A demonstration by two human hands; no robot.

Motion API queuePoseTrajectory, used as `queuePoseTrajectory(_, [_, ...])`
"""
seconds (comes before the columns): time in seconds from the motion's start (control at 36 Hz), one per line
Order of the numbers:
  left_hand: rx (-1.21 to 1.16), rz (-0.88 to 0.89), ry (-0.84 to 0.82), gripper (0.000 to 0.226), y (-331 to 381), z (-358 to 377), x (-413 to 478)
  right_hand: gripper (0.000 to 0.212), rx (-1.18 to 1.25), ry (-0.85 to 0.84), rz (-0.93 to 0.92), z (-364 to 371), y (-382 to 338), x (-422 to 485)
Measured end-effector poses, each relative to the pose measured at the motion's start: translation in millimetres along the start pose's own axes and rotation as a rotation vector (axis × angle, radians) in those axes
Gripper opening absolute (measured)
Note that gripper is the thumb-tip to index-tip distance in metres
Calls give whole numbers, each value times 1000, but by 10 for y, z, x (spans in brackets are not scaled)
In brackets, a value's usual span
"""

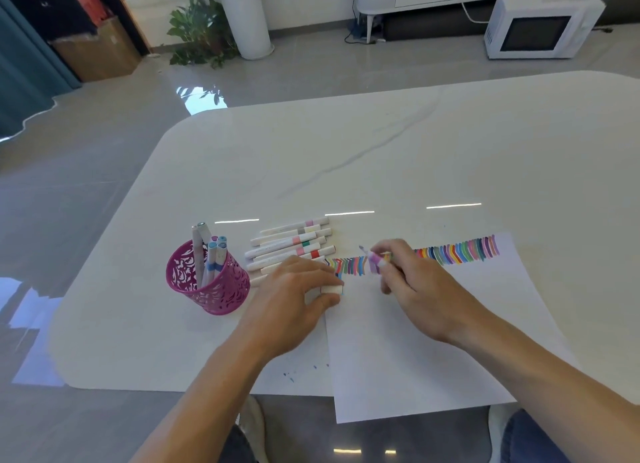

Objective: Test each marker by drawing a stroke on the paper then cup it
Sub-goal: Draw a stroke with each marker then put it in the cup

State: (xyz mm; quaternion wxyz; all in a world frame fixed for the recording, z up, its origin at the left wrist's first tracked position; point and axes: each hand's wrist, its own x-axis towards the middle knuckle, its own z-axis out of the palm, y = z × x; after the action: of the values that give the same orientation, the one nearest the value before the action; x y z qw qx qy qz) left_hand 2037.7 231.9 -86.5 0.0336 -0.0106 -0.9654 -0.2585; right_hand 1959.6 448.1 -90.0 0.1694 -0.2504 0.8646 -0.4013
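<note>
A white sheet of paper (415,341) lies on the table with a long row of coloured strokes (457,253) along its far edge. My right hand (412,279) grips a purple-banded marker (374,260), blurred, its uncapped tip pointing up and left just above the strokes. My left hand (294,296) rests at the paper's left edge and pinches a white marker cap (331,289) between thumb and fingers. Several capped white markers (291,244) lie side by side beyond my left hand. A pink perforated cup (207,282) at the left holds several markers upright.
The white marble table (346,158) stretches far beyond the paper. Small ink specks (291,376) mark the table near its front edge. On the floor beyond stand a potted plant, a white vase and a white microwave.
</note>
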Motion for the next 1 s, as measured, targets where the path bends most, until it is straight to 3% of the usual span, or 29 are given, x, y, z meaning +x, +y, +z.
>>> queuePoseTrajectory(0.17, [89,51,-172,24,-11,-15,-22,21,303,24,21,-1,-3,49])
queuePoseTrajectory(0.28, [93,86,-232,26,-18,26,-11,36,594,-21,98,15,-30,67])
queuePoseTrajectory(0.39, [77,87,-265,26,-48,54,-6,30,525,-36,67,66,38,100])
queuePoseTrajectory(0.5, [70,89,-276,26,-52,65,-3,6,518,-28,56,162,74,129])
queuePoseTrajectory(0.64, [56,83,-275,26,-46,66,2,22,577,7,79,268,49,174])
queuePoseTrajectory(0.78, [49,78,-277,25,-54,71,4,4,577,36,83,329,73,204])
queuePoseTrajectory(1.0, [41,37,-296,27,-44,56,13,19,539,82,102,351,105,187])
